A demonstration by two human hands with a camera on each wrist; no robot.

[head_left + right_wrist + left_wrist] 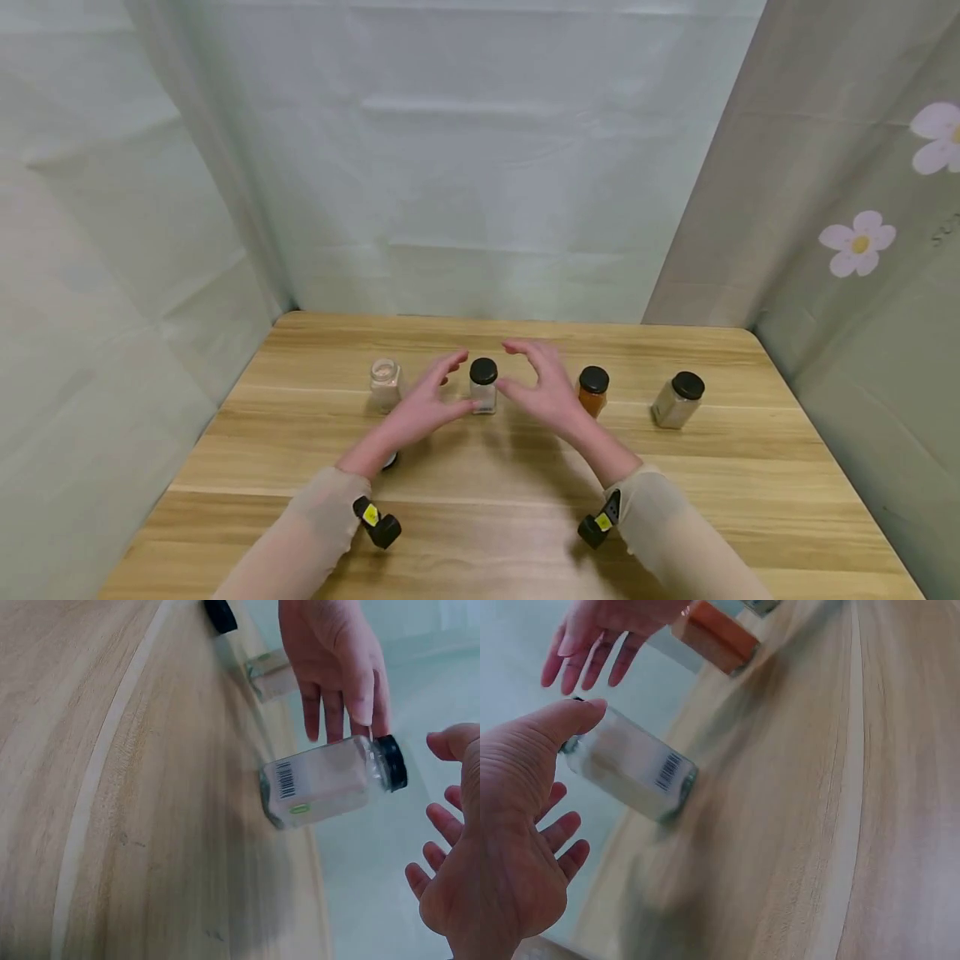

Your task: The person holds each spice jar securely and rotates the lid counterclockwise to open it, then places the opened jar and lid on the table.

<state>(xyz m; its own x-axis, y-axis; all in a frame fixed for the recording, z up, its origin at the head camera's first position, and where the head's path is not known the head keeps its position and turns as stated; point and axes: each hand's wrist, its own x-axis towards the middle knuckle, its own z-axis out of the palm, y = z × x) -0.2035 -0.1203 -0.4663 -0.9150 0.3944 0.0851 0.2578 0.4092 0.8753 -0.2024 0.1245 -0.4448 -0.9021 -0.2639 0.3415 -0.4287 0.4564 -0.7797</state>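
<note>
Between my two hands a clear square jar (483,395) of pale contents stands upright on the table, its black lid (483,371) on. My left hand (426,407) is at the jar's left side, fingers spread in a loose curve. From the right, my right hand (547,390) faces it with thumb and fingers parted. In the right wrist view, a gap shows between the right hand (457,847) and the lid. The left thumb overlaps the jar (634,765) in the left wrist view; whether it touches I cannot tell. Neither hand grips anything.
An uncapped jar (386,385) of pale contents stands left of my left hand. A loose black lid (390,460) lies partly hidden by the left wrist. Right of my right hand are a lidded orange jar (592,393) and a lidded pale jar (677,402). Curtains surround the table.
</note>
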